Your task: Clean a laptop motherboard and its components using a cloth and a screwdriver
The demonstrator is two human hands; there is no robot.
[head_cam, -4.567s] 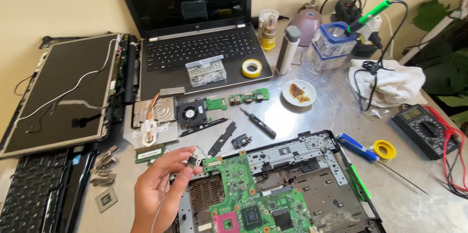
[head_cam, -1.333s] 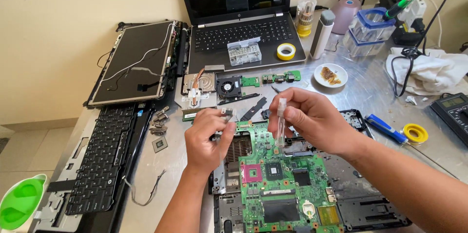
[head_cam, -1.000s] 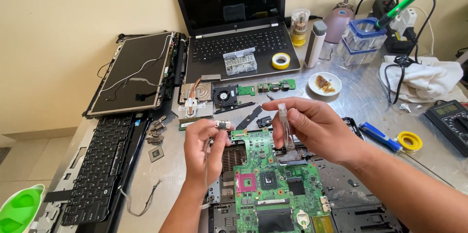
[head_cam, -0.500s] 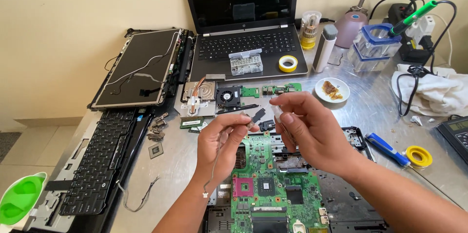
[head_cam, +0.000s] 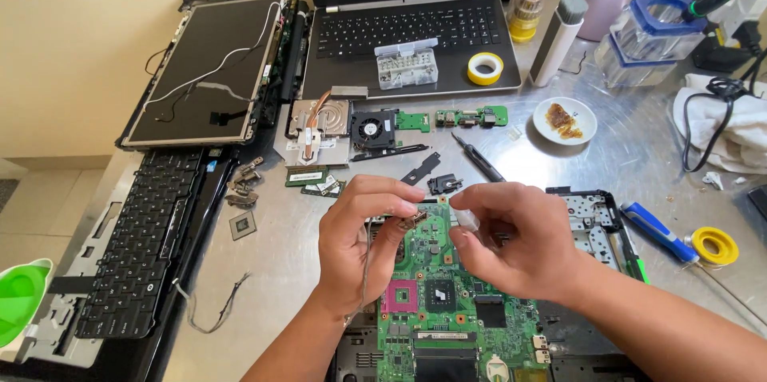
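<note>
Below the grip, nearest to me, the green motherboard (head_cam: 447, 302) lay flat in its open black case. Just above it both hands met. My left hand (head_cam: 359, 242) had thumb and forefinger pressed together on a small brownish connector (head_cam: 411, 220); its thin grey cable (head_cam: 365, 270) hung down from the pinch toward my wrist. My right hand (head_cam: 511, 242) was curled, its fingers closed on a short white tube (head_cam: 465, 218). The long axis of the tube ran from upper left to lower right, and its free end pointed left at the connector, very close; I could not tell if they touched.

I judged the step to be the bringing of the tube end to the connector. The next move, I think, called for a steady left pinch and a small, exact approach from the right.

Beyond the grip lay a black screwdriver (head_cam: 479, 160) and a small fan (head_cam: 374, 128), and farthest an open laptop (head_cam: 415, 30).
</note>
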